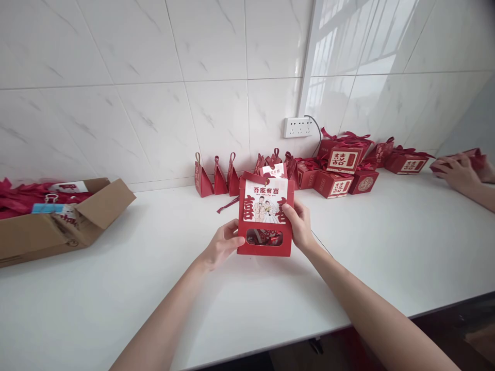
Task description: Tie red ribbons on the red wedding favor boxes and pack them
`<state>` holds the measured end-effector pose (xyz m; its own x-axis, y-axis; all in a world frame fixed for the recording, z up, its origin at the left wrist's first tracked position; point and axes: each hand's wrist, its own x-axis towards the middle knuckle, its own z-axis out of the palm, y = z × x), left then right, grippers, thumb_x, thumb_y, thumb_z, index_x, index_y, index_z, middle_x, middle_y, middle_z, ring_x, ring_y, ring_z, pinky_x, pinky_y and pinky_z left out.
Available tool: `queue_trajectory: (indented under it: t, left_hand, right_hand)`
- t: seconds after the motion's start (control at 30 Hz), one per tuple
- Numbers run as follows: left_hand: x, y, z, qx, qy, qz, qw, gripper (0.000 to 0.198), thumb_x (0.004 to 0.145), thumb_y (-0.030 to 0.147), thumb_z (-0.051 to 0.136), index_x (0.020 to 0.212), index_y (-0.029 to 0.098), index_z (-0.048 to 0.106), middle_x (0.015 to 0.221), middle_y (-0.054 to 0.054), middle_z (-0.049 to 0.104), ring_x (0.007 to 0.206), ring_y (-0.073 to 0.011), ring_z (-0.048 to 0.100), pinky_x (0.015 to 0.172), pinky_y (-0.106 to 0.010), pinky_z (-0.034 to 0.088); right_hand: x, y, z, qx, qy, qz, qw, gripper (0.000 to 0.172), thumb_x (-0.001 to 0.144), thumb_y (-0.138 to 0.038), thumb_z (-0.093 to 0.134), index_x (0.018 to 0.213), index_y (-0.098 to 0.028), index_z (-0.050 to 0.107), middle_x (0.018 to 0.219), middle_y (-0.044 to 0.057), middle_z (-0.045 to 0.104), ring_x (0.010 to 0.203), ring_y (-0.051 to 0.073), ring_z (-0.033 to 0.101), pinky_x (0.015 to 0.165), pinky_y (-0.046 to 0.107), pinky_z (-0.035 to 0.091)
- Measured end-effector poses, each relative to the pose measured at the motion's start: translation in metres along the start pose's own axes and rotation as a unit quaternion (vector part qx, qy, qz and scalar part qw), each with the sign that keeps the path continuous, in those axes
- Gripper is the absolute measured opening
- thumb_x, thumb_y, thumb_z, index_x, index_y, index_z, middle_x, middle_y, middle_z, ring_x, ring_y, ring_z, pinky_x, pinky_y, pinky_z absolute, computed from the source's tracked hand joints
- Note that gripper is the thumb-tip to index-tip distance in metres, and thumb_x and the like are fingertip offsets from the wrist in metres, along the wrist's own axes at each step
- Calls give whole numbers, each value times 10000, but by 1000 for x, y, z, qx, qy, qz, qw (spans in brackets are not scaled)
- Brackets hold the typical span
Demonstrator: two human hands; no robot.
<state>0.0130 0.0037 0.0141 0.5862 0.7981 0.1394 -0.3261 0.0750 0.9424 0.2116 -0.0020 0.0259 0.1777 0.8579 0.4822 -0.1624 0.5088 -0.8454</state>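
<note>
Over counter [116,278], red package [264,226], windowed, illustrated

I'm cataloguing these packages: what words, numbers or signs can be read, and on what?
"吾家有喜": card on the held red bag.
"best wishes for you": same card, next line.
"囍": same card, both sides.
"囍": upper box, lower box, box farther right.
Too small or blurred: print beside boxes' 囍, round emblem, rear card, lettering on pointed boxes, papers in carton. No numbers readable.

Two slim, bare forearms [170,312] taper smoothly toward the wrists [203,263] and end in bare hands [301,225].
</note>
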Motion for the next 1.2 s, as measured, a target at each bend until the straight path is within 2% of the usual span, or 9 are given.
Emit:
queue_trajectory:
  t: [0.17, 0.3, 0.53, 0.63, 0.73, 0.83, 0.97, 1.07, 1.2]
  left_hand:
    - [1, 0, 2, 5, 26, -6, 1000, 358, 598, 218, 762, 908, 165, 592, 982, -74, 666, 939, -252, 617, 824, -381, 477]
    - [2, -3, 2, 5, 95, 0, 995, 321, 597, 227, 750, 877, 162, 606, 894, -40, 671, 833, -195, 631, 758, -315, 491]
    - [6, -12, -2, -5, 149, 34, 988, 331, 602, 228, 765, 873, 168, 584, 920, -33, 668, 847, -189, 635, 782, -337, 505]
    - [9, -17, -1, -12, 172, 63, 983, 350, 588, 243, 782, 854, 166, 568, 911, -34, 669, 863, -196, 635, 819, -350, 490]
    - [12, -24, 2, -34, 211, 97, 972, 428, 547, 305, 811, 861, 163, 557, 920, -49, 663, 843, -202, 639, 833, -366, 478]
    - [17, -29, -4, -50, 268, 109, 956, 586, 504, 373, 838, 967, 193, 528, 1084, -69, 615, 906, -204, 630, 884, -384, 456]
    - [19, -30, -13, 3, 248, 97, 964, 755, 519, 521, 795, 1134, 205, 492, 1071, -98, 623, 985, -251, 606, 908, -420, 436]
    - [17, -28, -13, 71, 236, 120, 962, 651, 573, 591, 726, 1034, 156, 577, 1070, -127, 635, 1033, -285, 578, 923, -421, 425]
    - [18, -25, -14, 88, 274, 144, 947, 571, 666, 595, 654, 1024, 154, 595, 1109, -121, 637, 1057, -274, 568, 937, -389, 419]
  right_hand:
    - [0, 2, -1, -9, -10, 0, 1000, 293, 757, -485, 595, 862, -212, 613, 888, 29, 691, 798, 225, 650, 684, 333, 539]
    - [0, 4, 0, -17, -37, 34, 999, 348, 777, -512, 568, 942, -209, 611, 973, 50, 686, 865, 256, 650, 746, 377, 539]
    - [-1, 9, 4, -59, -98, 57, 992, 459, 777, -449, 588, 1168, -245, 461, 1217, 66, 590, 1120, 262, 551, 935, 419, 472]
    - [-1, 8, 5, -86, -82, 67, 991, 463, 733, -464, 628, 1103, -227, 482, 1178, 87, 609, 1084, 280, 573, 910, 435, 488]
    - [-4, 6, 6, -121, -30, 64, 990, 496, 677, -512, 659, 1050, -223, 505, 1131, 103, 628, 1014, 300, 607, 830, 435, 528]
    - [-5, 11, 3, -173, -12, 62, 983, 515, 620, -549, 687, 996, -236, 528, 1047, 96, 652, 895, 304, 647, 686, 398, 571]
    - [-5, 26, -2, -211, -89, 37, 973, 523, 616, -548, 697, 1010, -248, 530, 1015, 88, 665, 858, 298, 660, 699, 400, 578]
    - [-7, 30, -3, -205, -178, 3, 963, 551, 678, -499, 679, 1130, -240, 499, 1105, 119, 646, 944, 305, 642, 797, 422, 556]
    - [-7, 29, -5, -218, -260, -18, 941, 584, 777, -415, 590, 1301, -255, 387, 1262, 121, 558, 1063, 299, 590, 885, 473, 504]
